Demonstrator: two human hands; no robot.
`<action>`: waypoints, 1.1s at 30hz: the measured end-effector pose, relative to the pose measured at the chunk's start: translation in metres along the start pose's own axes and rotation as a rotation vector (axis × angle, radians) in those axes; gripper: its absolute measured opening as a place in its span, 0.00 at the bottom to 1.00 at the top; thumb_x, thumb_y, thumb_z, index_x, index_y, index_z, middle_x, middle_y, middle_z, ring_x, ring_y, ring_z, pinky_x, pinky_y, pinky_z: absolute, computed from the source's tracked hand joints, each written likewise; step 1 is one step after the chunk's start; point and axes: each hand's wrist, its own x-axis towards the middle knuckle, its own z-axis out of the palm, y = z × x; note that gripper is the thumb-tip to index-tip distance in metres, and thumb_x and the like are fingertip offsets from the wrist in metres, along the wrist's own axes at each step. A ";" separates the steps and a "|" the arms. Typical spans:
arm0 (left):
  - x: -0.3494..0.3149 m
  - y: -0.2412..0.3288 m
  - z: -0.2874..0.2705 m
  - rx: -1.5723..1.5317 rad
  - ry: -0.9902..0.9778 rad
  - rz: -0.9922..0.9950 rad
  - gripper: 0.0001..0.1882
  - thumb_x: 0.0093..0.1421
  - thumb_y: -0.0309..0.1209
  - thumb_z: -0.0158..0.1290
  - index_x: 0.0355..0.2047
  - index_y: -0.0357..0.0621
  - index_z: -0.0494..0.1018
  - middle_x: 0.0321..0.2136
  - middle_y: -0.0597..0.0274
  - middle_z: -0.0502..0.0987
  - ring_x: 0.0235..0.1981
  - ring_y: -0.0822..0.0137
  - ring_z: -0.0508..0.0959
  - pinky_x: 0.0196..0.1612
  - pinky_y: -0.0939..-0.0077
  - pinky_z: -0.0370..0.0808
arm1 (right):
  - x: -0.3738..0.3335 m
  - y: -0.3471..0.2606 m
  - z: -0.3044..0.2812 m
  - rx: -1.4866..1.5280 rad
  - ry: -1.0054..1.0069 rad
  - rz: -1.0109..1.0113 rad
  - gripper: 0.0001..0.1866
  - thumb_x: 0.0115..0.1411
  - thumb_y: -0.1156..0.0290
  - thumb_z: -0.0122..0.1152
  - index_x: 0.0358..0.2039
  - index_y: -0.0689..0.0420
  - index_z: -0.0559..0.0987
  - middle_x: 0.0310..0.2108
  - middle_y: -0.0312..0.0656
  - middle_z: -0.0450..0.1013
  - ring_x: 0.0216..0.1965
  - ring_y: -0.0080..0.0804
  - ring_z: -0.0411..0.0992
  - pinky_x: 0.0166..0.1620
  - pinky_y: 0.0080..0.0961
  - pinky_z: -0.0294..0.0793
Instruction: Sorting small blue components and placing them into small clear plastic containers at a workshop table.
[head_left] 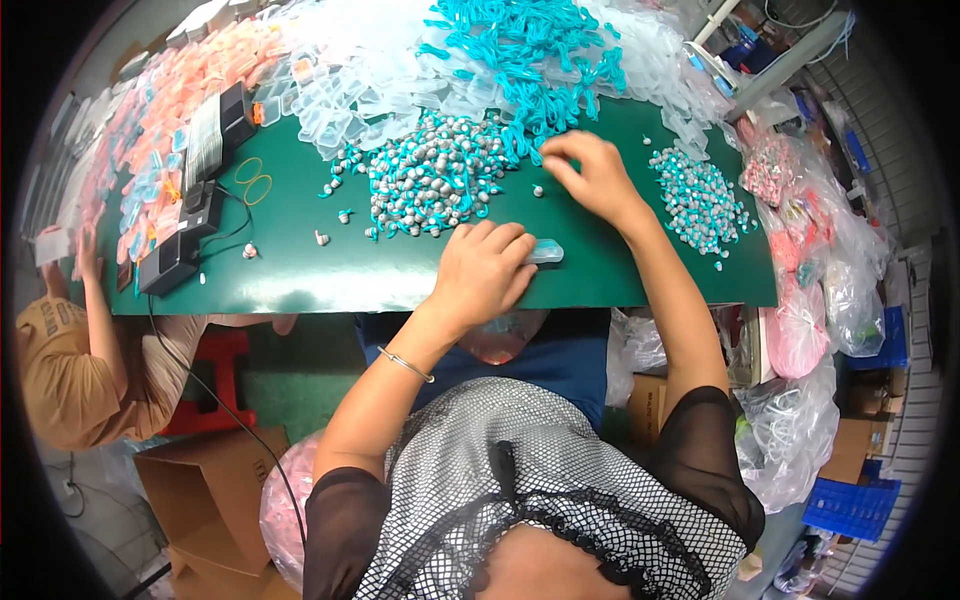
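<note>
- Left hand (478, 268): palm down near front edge of worktop (300, 280), fingers curled; translucent case (546, 251) at fingertips, grip hidden, cannot tell.
- Right hand (597, 180): angled inward beside teal cords (535, 100); fingers bent, pinch indiscernible.

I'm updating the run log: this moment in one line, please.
left grip: at clear case | right grip: beside turquoise cords | grey-turquoise pieces: heaped on green table

We see a small, translucent bluish plastic case (546, 251), partly covered, its long side along the near edge of the green table (330, 285), right of that edge's middle, and tangled teal cords (540, 60) heaped toward the far edge.
</note>
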 end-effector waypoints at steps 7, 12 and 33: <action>-0.001 -0.001 0.005 0.034 -0.056 0.035 0.17 0.51 0.34 0.61 0.41 0.47 0.74 0.41 0.64 0.77 0.40 0.62 0.74 0.41 0.65 0.68 | 0.085 0.012 0.061 -0.513 0.254 -0.116 0.14 0.48 0.69 0.69 0.38 0.51 0.81 0.37 0.34 0.74 0.45 0.35 0.70 0.48 0.43 0.63; -0.001 0.000 0.003 0.018 -0.046 0.079 0.21 0.48 0.36 0.62 0.43 0.48 0.73 0.43 0.64 0.76 0.41 0.61 0.74 0.46 0.62 0.68 | 0.092 0.026 0.070 -0.707 0.142 -0.119 0.14 0.47 0.67 0.70 0.37 0.48 0.81 0.36 0.33 0.74 0.45 0.33 0.70 0.51 0.48 0.58; -0.003 -0.003 0.002 -0.036 -0.049 0.086 0.21 0.49 0.38 0.62 0.42 0.46 0.73 0.41 0.62 0.75 0.42 0.60 0.73 0.46 0.62 0.67 | 0.066 0.013 0.053 -0.579 0.209 -0.271 0.17 0.50 0.73 0.63 0.42 0.45 0.80 0.35 0.33 0.75 0.42 0.33 0.72 0.50 0.44 0.60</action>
